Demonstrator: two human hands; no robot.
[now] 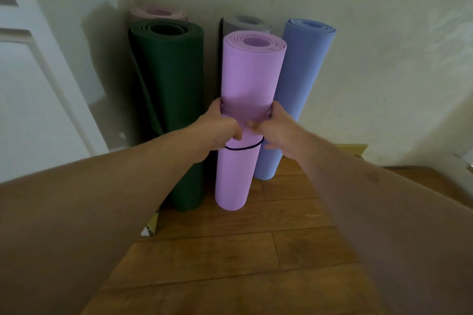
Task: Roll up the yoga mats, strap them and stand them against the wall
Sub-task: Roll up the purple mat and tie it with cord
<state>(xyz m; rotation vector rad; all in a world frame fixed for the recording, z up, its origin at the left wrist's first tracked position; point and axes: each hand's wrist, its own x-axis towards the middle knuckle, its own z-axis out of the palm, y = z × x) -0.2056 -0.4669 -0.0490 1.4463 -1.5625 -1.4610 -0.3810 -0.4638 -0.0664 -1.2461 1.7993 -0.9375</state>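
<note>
- My two bare forearms fill the lower corners of the frame and meet near the centre.
- Below and between them runs the wood floor [230, 250]; a small white-tipped scrap [148, 230] lies on it at lower left of centre, partly hidden by my left arm.
- My left hand [220, 130] grips the lilac mat [245, 79] from the left, fingers curled round its side, thumb across the front.
- My right hand [273, 128] clasps the same mat from the right, fingers wrapped round the far side, thumb near my left thumb at the front.
- The lilac mat is rolled and stands upright at centre frame, its lower end on the floor. Both hands hold it about mid-height.
- A thin dark band [243, 148] circles the roll just below my hands.
- Just left of it stands a thick green mat [169, 89], rolled, upright, with a loose edge trailing down its left side.
- Just right of it a blue mat [299, 89] stands rolled, its top tilted to the right and resting on the wall [371, 46].
- Behind the lilac mat a grey mat [243, 23] shows only its top end.
- Behind the green mat, in the corner, a pink mat [158, 13] shows only its top.
- Whether the lilac mat touches the grey one I cannot tell.
- A white panelled door [30, 84] takes up the left edge.
- A yellowish strip [353, 148] lies along the wall's foot at right.
</note>
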